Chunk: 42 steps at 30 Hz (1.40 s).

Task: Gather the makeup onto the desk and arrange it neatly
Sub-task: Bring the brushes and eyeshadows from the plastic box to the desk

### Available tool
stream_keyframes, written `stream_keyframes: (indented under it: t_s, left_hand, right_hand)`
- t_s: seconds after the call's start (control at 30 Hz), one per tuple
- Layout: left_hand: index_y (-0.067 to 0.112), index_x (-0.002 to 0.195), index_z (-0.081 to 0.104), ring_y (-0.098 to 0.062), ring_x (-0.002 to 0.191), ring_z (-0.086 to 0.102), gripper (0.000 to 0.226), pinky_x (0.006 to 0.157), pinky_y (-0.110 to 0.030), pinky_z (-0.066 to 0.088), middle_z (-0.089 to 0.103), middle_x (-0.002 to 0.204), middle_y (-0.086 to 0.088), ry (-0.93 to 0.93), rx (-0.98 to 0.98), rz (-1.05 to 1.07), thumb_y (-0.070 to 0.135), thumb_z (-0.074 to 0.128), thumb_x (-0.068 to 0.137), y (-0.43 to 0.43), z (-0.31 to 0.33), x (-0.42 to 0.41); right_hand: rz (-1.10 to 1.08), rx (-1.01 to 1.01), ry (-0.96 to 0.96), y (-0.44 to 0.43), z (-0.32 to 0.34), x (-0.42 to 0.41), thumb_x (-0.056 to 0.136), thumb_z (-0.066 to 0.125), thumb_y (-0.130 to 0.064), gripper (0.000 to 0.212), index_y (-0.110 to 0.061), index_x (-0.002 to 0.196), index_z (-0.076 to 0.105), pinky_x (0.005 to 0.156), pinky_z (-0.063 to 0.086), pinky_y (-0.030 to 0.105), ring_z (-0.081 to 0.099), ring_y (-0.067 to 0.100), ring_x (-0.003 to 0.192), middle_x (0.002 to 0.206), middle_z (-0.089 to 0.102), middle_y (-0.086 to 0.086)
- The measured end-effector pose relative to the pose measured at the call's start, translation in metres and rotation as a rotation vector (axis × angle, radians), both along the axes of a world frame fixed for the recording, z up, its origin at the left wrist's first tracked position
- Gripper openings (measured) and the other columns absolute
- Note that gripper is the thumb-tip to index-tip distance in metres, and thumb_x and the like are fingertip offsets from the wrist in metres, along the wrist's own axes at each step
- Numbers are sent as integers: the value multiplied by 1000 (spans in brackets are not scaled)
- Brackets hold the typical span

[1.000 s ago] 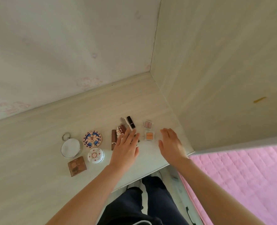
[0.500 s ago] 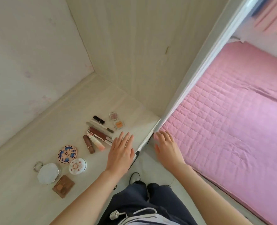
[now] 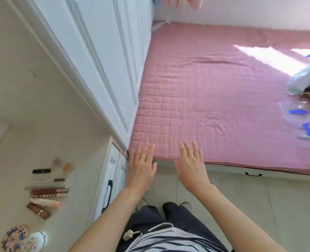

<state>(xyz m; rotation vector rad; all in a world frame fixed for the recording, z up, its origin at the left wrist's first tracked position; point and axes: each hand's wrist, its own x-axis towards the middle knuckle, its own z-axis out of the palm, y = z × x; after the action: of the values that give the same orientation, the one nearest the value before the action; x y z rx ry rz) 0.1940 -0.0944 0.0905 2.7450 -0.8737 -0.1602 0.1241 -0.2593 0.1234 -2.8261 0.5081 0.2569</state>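
Makeup lies in a row on the pale desk (image 3: 81, 179) at the lower left: a black lipstick (image 3: 41, 170), two small eyeshadow pots (image 3: 62, 164), brown tubes (image 3: 49, 192), a brown lipstick (image 3: 38, 210) and two round compacts (image 3: 23, 240). My left hand (image 3: 141, 166) hovers flat with straight fingers beside the desk's right edge, holding nothing. My right hand (image 3: 191, 165) is held out flat and empty over the near edge of the pink bed (image 3: 214, 97).
A white wardrobe (image 3: 99, 51) stands between desk and bed. On the bed's far right lie a blue-and-white plastic bag (image 3: 307, 79) and clear packets with blue items (image 3: 301, 120). Tiled floor (image 3: 241, 200) lies below my hands. Desk drawers have black handles (image 3: 109, 190).
The view has swung right from the desk toward the bed. Both hands have left the desktop and now hover near the bed's edge, still empty.
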Motion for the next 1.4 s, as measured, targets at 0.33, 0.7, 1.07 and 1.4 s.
stream_keyframes:
  t_s: [0.33,0.7,1.07,1.4]
  left_hand:
    - [15,147,32,-32,142,27,61,111,-50,22,36,152,-7,2,21,-333,44,32,92,-160,8,-53]
    - [13,147,34,-31,145,20,57,114,-50,20,34,153,-6,1,34,-722,36,41,96,-320,3,-129]
    - [12,143,39,-32,141,30,66,109,-52,29,40,149,-9,-13,47,-1111,28,67,86,-442,7,-177]
    - [13,142,42,-30,141,31,54,111,-49,27,41,148,-7,-73,3,-1366,32,38,91,-590,12,-200]
  right_hand:
    - [-361,-45,17,-117,2,-100,85,65,-33,68,-1,140,41,108,29,55,32,43,136,146,41,17]
    - [-774,-61,19,-215,4,-214,91,56,-34,65,-3,144,35,112,25,52,22,40,142,150,35,15]
    - [-1222,59,12,-278,8,-285,100,30,-40,67,-8,152,2,120,3,44,-10,32,146,160,3,8]
    - [-1470,91,-60,-371,13,-300,101,30,-40,66,-8,152,3,120,4,44,-9,32,146,160,4,9]
